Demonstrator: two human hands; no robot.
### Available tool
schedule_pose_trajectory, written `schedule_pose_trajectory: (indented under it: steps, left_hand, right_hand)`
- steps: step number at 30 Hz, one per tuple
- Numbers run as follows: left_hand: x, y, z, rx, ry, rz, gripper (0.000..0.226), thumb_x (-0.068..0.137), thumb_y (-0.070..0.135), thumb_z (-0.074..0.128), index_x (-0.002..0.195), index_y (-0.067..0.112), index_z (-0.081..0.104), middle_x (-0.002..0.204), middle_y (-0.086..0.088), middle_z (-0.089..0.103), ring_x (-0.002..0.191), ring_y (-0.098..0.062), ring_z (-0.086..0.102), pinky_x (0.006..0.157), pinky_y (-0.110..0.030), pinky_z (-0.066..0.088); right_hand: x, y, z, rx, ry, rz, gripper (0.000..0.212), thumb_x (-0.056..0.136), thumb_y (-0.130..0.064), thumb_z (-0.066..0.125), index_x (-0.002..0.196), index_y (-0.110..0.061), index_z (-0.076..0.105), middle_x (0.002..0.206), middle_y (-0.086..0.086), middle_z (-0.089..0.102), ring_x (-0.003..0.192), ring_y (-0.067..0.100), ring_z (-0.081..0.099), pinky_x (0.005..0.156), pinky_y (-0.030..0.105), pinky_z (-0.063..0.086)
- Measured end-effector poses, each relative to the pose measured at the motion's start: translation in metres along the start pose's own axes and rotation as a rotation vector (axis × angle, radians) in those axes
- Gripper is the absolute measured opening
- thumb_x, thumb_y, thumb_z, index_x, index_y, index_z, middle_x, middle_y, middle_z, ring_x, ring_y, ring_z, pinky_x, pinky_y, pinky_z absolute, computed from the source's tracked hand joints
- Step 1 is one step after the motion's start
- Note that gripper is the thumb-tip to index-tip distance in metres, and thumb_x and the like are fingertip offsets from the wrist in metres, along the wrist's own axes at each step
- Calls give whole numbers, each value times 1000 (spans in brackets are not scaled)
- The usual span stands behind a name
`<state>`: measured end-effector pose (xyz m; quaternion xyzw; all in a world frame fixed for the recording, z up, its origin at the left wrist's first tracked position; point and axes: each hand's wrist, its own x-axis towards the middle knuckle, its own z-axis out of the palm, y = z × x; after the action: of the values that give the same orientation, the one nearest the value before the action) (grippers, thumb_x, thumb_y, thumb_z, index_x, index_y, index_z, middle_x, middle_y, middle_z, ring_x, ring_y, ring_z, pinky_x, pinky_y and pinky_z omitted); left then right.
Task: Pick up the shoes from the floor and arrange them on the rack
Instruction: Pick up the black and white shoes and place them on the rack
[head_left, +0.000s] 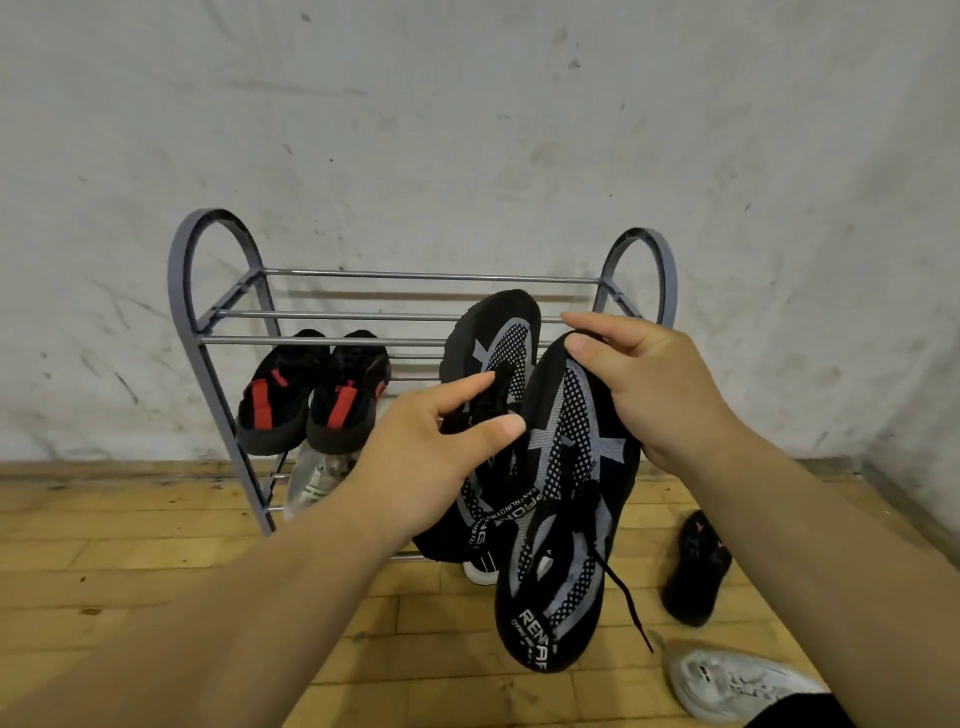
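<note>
At the lower right edge of the frame, a pale grey sneaker (727, 680) lies on the wooden floor (156, 545). Just above it, a single black shoe (696, 566) also rests on the floor, apart from the rack.

Your two bare forearms reach in from the bottom corners towards the centre. Your right hand (649, 384), at centre right, curls its fingers and thumb over the top end of a black and grey knit shoe (566, 519). This shoe hangs lengthwise down the frame, with its lettered pull tab lowest and one loose lace end (623, 597) dangling beside it.

Your left hand (441, 457), at centre, pinches the black laces (498, 389) of the matching second knit shoe (493, 332) between thumb and forefinger. This shoe sits just left of the first and partly behind it. It overlaps the right side of the rack's rails, but you cannot tell whether it rests on them.

Behind your hands stands a grey metal shoe rack (179, 291) with arched ends. A black and red pair (311, 395) sits on its middle tier at left, heels towards you. A pale shoe (317, 478) shows below that pair, half hidden by your left wrist.

A scuffed whitish wall (467, 130) fills the upper frame.
</note>
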<state>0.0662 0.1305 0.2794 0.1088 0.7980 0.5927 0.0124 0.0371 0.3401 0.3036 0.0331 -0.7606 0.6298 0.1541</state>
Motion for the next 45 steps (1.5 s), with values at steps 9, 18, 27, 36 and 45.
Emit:
schedule_pose_trajectory:
  steps: [9, 18, 27, 36, 45]
  left_hand:
    - [-10, 9, 6, 105, 128, 61, 96, 51, 75, 67, 143, 54, 47, 128, 15, 45, 109, 7, 44, 89, -9, 31]
    - [-13, 8, 7, 174, 146, 117, 73, 81, 54, 74, 145, 59, 39, 118, 23, 41, 105, 18, 39, 80, -1, 29]
    - [-11, 5, 5, 224, 258, 182, 57, 92, 41, 68, 139, 62, 44, 108, 23, 42, 99, 5, 50, 79, -2, 36]
    - [10, 3, -30, -43, 473, 83, 52, 86, 47, 67, 134, 60, 54, 130, 13, 58, 116, -7, 61, 102, -38, 52]
    - [14, -3, -48, -107, 553, 42, 52, 90, 38, 69, 136, 55, 54, 130, 13, 64, 108, -5, 67, 97, -38, 57]
  right_hand:
    - [-5, -18, 0, 129, 54, 15, 19, 93, -15, 75, 106, -27, 80, 98, 1, 80, 91, 17, 78, 76, 30, 62]
    - [-19, -31, 11, 156, -33, 11, 27, 95, -14, 72, 118, -26, 75, 99, 1, 80, 90, 19, 78, 75, 36, 63]
    - [-28, -36, 22, 148, -31, -71, 31, 96, -16, 71, 125, -28, 71, 101, -4, 79, 94, 14, 77, 81, 34, 63]
    - [-42, -36, 25, -69, -367, -172, 59, 102, -13, 58, 146, -49, 44, 116, -39, 67, 107, -11, 67, 82, 6, 51]
    - [-47, -24, 31, -165, -626, -73, 88, 102, -16, 61, 148, -73, 11, 155, -12, 47, 125, 3, 62, 108, 38, 50]
